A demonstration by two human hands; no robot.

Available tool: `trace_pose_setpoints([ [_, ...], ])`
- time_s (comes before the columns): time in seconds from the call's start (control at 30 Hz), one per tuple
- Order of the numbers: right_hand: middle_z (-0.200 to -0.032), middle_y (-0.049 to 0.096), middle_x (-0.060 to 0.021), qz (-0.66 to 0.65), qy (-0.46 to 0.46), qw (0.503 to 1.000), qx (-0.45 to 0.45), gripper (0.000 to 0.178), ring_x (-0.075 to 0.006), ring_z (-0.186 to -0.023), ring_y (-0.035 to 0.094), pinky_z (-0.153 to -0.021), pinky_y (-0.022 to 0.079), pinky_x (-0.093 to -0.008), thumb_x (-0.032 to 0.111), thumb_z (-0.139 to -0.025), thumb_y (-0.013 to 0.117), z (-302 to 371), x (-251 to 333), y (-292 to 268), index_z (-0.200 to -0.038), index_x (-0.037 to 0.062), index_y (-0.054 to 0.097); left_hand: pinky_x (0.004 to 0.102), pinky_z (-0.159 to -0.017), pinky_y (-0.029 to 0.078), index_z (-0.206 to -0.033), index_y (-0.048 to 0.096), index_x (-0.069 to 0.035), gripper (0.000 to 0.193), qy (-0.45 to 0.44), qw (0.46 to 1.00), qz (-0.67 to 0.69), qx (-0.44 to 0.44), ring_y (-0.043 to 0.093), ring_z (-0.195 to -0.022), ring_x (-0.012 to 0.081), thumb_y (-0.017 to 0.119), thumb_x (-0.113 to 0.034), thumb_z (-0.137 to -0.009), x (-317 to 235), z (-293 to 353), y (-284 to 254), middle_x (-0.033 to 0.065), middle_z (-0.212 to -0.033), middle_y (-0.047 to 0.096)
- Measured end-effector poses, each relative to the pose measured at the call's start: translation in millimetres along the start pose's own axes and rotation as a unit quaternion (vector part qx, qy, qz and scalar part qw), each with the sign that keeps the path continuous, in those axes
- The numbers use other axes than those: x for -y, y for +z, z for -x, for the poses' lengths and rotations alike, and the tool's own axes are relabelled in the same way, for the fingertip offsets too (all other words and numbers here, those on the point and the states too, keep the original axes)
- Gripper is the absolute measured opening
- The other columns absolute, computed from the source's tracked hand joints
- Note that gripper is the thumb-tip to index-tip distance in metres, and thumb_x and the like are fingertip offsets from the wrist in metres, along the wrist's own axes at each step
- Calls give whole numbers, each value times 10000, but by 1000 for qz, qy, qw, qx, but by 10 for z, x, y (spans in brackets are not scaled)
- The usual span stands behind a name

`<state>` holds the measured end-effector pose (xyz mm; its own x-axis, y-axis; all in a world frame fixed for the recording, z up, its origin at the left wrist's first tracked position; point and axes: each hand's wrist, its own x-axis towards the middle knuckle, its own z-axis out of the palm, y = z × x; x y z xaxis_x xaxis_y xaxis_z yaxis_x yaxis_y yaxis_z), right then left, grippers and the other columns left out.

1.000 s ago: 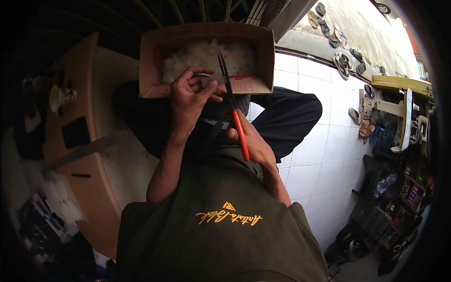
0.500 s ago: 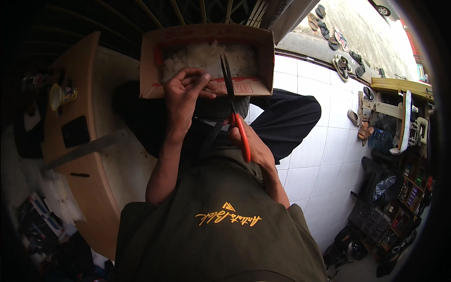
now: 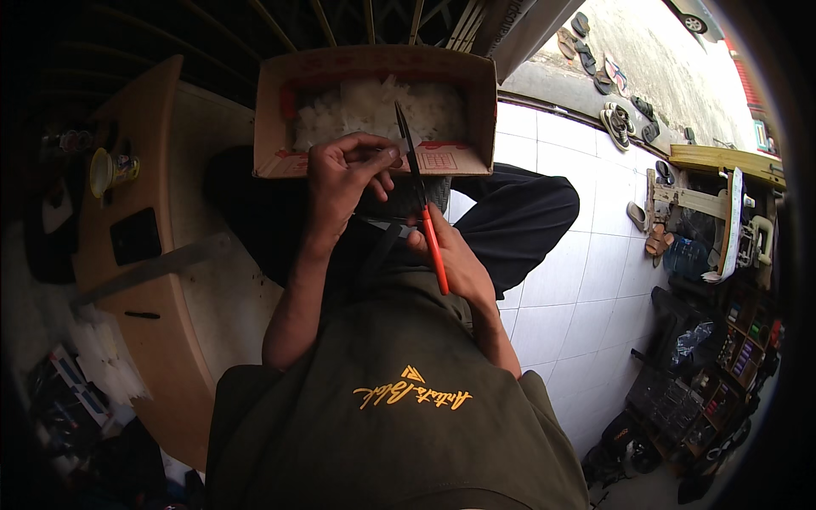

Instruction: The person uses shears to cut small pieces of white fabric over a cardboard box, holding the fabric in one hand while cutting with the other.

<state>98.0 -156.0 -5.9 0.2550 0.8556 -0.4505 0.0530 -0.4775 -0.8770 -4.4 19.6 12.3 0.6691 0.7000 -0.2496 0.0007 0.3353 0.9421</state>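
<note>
Scissors [image 3: 434,251] with orange-red handles and dark blades are in my right hand [image 3: 459,263], fingers wrapped around the handles. Their blades point away from me, look closed, and reach over the near edge of a cardboard box [image 3: 374,58]. My left hand [image 3: 344,174] is held just left of the blades, thumb and forefinger pinched together. Whatever lies between those fingertips is too small and pale to make out. A heap of small whitish, translucent pieces [image 3: 357,106] fills the box floor in front of both hands.
On the left stands a wooden table [image 3: 174,340] with a yellow-white cup [image 3: 115,172], a dark flat device [image 3: 136,237] and a black pen [image 3: 143,315]. White floor tiles [image 3: 586,255] stretch to the right. Sandals, shoes [image 3: 616,123] and a crowded shelf [image 3: 731,365] are beyond.
The scissors' blades have gone from slightly parted to closed, and their handles have come together. My left fingertips have moved slightly right, up to the blades.
</note>
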Motion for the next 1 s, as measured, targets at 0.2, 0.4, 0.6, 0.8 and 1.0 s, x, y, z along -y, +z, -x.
trace_pose_setpoints([
  [0.2, -860, 616, -219, 8, 109, 994, 22, 619, -308, -860, 618, -809, 458, -391, 551, -931, 564, -3, 192, -94, -1065, -52, 552, 208, -502, 505, -1011, 683, 58, 187, -6, 1000, -11, -12, 645, -599, 122, 709, -73, -881, 14, -56, -38, 126, -832, 708],
  [0.4, -840, 542, -84, 17, -42, 999, 17, 686, -184, -744, 510, -694, 427, -331, 682, -933, 464, 35, -61, -30, -1135, 27, 509, 221, -528, 521, -1028, 675, 51, 201, -4, 1000, 10, -16, 660, -637, 130, 707, -91, -889, 12, -72, -62, 126, -829, 705],
  [0.6, -954, 612, -256, 25, 4, 999, 43, 892, -411, -933, 621, -824, 454, -445, 741, -846, 539, 8, -44, -53, -1281, -25, 400, 232, -553, 527, -1007, 683, 37, 167, 20, 998, 19, -62, 656, -686, 116, 694, -90, -900, -75, -71, -40, 92, -845, 702],
  [0.8, -941, 602, -251, 29, 3, 999, 24, 859, -399, -924, 621, -822, 454, -446, 711, -853, 565, 20, -9, -35, -1274, -19, 398, 214, -516, 515, -975, 700, 30, 142, -8, 1000, -13, 9, 623, -669, 84, 713, -72, -878, -25, -9, -13, 61, -821, 683],
  [1.0, -825, 606, -227, 71, 140, 987, 41, 668, -335, -815, 610, -778, 455, -417, 579, -915, 590, -32, 297, -158, -1106, -58, 539, 207, -481, 498, -984, 691, 36, 154, -39, 999, -35, 8, 615, -665, 80, 717, -66, -870, 1, -49, -67, 60, -803, 673],
])
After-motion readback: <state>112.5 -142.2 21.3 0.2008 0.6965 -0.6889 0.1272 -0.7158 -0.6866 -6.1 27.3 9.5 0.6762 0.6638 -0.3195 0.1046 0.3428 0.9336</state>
